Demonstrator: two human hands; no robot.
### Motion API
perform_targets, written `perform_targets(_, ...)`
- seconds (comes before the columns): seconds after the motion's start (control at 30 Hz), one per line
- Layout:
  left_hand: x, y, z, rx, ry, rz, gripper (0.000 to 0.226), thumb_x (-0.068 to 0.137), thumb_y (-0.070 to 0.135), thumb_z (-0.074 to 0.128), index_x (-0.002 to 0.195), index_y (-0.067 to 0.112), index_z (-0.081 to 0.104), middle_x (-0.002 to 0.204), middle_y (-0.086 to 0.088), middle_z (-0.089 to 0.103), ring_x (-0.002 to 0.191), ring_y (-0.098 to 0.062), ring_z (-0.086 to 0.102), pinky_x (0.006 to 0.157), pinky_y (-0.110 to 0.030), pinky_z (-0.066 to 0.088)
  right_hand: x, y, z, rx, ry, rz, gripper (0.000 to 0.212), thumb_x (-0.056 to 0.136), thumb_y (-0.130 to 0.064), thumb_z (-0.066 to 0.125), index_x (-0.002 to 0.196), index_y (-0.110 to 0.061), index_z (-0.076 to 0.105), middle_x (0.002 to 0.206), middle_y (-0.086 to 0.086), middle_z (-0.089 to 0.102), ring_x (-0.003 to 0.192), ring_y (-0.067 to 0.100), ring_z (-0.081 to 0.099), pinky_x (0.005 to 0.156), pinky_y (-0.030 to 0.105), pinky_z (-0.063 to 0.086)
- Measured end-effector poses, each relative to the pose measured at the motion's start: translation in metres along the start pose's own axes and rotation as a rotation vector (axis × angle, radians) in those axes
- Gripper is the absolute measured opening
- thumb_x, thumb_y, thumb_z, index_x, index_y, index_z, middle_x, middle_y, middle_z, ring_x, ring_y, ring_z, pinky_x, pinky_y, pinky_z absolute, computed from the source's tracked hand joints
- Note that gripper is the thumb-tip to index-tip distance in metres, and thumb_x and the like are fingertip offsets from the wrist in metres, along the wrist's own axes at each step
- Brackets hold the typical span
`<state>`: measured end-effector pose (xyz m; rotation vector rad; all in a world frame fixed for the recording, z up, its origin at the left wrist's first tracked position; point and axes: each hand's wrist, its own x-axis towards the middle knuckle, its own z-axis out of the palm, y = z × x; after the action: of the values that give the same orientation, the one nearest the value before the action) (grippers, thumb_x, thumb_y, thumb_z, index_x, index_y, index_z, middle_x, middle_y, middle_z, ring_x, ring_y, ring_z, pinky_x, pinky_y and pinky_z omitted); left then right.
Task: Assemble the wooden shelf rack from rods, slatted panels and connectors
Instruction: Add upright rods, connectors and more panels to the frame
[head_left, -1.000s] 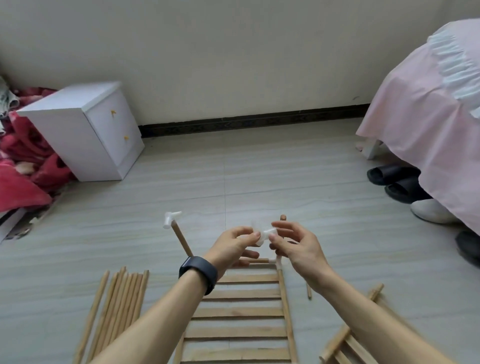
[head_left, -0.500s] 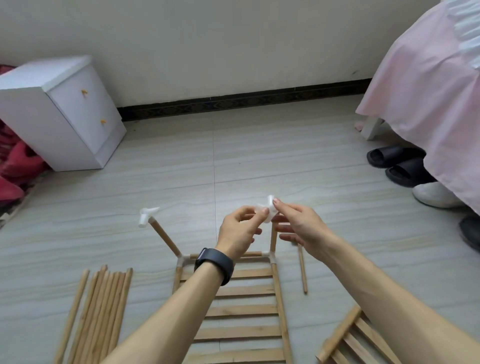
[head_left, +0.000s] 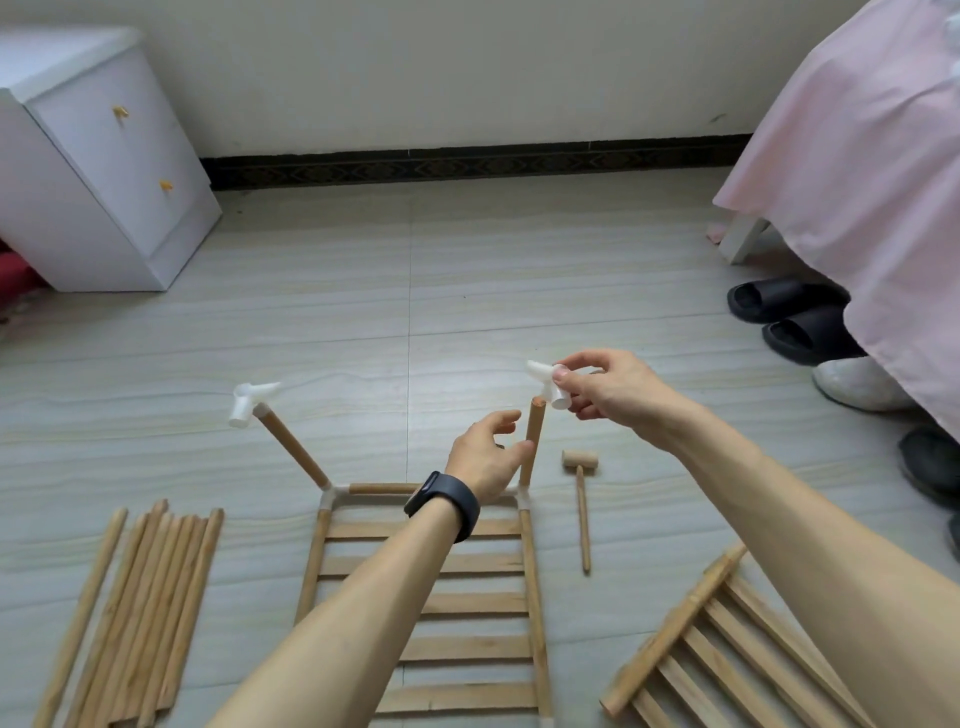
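Your right hand (head_left: 608, 395) pinches the connector (head_left: 545, 379) just above the upright rod (head_left: 532, 441); left hand (head_left: 485, 457) fingers loosely spread beside it. Risk: an unsteadied rod tilts, and the socket jams crooked.

One head-worn camera looks forward and down across the floor (head_left: 467, 291) toward the wall (head_left: 467, 78), seemingly low.

Floor (head_left: 415, 291) wide open ahead of the rack (head_left: 483, 647); mallet (head_left: 580, 460) lies just right of it, loose rods (head_left: 150, 597) left, spare panel (head_left: 727, 644) lower right.
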<state>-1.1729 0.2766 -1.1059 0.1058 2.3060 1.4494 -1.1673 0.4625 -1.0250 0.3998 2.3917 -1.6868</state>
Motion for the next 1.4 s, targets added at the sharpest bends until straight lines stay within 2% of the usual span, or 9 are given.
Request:
perform_targets(0.07, 0.008, -0.004, 0.007, -0.01, -0.013, 0.014, 0.044, 0.094, 0.034, 0.065, 0.137, 0.032, 0.057, 0.129, 0.011, 0.061, 0.115, -0.015, 0.059, 0.097, -0.032, 0.05, 0.006, 0.001, 0.0, 0.036, -0.036, 0.028, 0.006, 0.096, -0.022, 0.07, 0.099, -0.017, 0.073, 0.078, 0.002, 0.073, 0.062, 0.008, 0.066, 0.064, 0.022, 0.056)
perform_targets(0.27, 0.021, -0.013, 0.016, 0.045, 0.004, 0.081, 0.034, 0.095, 0.057, 0.054, 0.125, 0.043, 0.064, 0.116, 0.012, 0.07, 0.095, -0.002, 0.063, 0.073, -0.011, 0.044, 0.011, 0.009, 0.008, 0.094, -0.094, 0.069, 0.007, 0.092, -0.017, 0.074, 0.099, -0.015, 0.076, 0.074, 0.001, 0.075, 0.064, 0.009, 0.066, 0.063, 0.018, 0.057)
perform_targets(0.53, 0.031, -0.026, 0.021, 0.184, 0.01, 0.142, 0.018, 0.101, 0.052, 0.047, 0.115, 0.047, 0.057, 0.115, 0.013, 0.071, 0.104, -0.016, 0.066, 0.088, -0.041, 0.054, 0.011, 0.02, 0.019, 0.161, -0.043, 0.119, 0.011, 0.089, -0.022, 0.078, 0.096, -0.015, 0.074, 0.067, -0.003, 0.074, 0.068, 0.016, 0.075, 0.062, 0.024, 0.059)
perform_targets(0.77, 0.021, -0.021, 0.022, 0.187, 0.007, 0.12, 0.023, 0.1, 0.054, 0.045, 0.12, 0.048, 0.054, 0.117, 0.012, 0.07, 0.101, -0.017, 0.067, 0.087, -0.042, 0.055, 0.007, 0.024, 0.018, 0.232, -0.066, 0.157, 0.02, 0.088, -0.028, 0.08, 0.104, -0.016, 0.074, 0.072, -0.003, 0.076, 0.069, 0.018, 0.074, 0.069, 0.029, 0.063)
perform_targets(0.9, 0.007, -0.013, 0.0, 0.436, -0.169, 0.036, 0.038, 0.1, 0.033, 0.052, 0.138, 0.039, 0.05, 0.126, 0.004, 0.065, 0.108, -0.019, 0.064, 0.094, -0.04, 0.054, -0.002, 0.024, 0.031, 0.079, 0.124, 0.1, 0.027, 0.094, -0.04, 0.071, 0.112, -0.02, 0.073, 0.077, -0.003, 0.076, 0.061, 0.013, 0.07, 0.065, 0.029, 0.062)
perform_targets(1.07, -0.055, -0.004, -0.085, 0.795, -0.297, -0.008, 0.032, 0.098, 0.042, 0.054, 0.127, 0.032, 0.061, 0.122, 0.004, 0.069, 0.111, -0.02, 0.063, 0.095, -0.035, 0.051, -0.04, 0.024, 0.052, -0.054, 0.375, 0.088, 0.054, 0.094, -0.066, 0.054, 0.127, -0.025, 0.059, 0.092, -0.004, 0.072, 0.073, 0.014, 0.073, 0.084, 0.044, 0.06)
perform_targets(1.13, -0.092, -0.005, -0.123, 0.882, -0.274, -0.037, 0.031, 0.097, 0.042, 0.054, 0.124, 0.031, 0.064, 0.12, 0.003, 0.07, 0.109, -0.019, 0.064, 0.094, -0.033, 0.051, -0.071, 0.031, 0.058, -0.095, 0.261, 0.132, 0.058, 0.089, -0.076, 0.051, 0.113, -0.024, 0.062, 0.089, -0.005, 0.074, 0.074, 0.014, 0.073, 0.073, 0.038, 0.061)
perform_targets(1.23, -0.152, -0.016, -0.167, 1.006, -0.351, -0.123, 0.034, 0.097, 0.045, 0.055, 0.126, 0.028, 0.064, 0.123, 0.001, 0.067, 0.11, -0.018, 0.062, 0.091, -0.029, 0.049, -0.122, 0.052, 0.072, -0.408, -0.133, 0.173, 0.058, 0.084, -0.08, 0.051, 0.103, -0.027, 0.066, 0.088, -0.002, 0.073, 0.074, 0.014, 0.069, 0.06, 0.028, 0.055)
perform_targets(1.4, -0.234, -0.054, -0.2, 1.052, -0.538, -0.327, 0.048, 0.087, 0.066, 0.058, 0.125, 0.036, 0.062, 0.125, 0.008, 0.064, 0.102, -0.012, 0.058, 0.093, -0.032, 0.05, -0.191, 0.068, 0.087, -0.86, -0.523, 0.329, 0.066, 0.087, -0.08, 0.048, 0.124, -0.027, 0.059, 0.094, -0.009, 0.062, 0.078, 0.007, 0.065, 0.056, 0.019, 0.051)
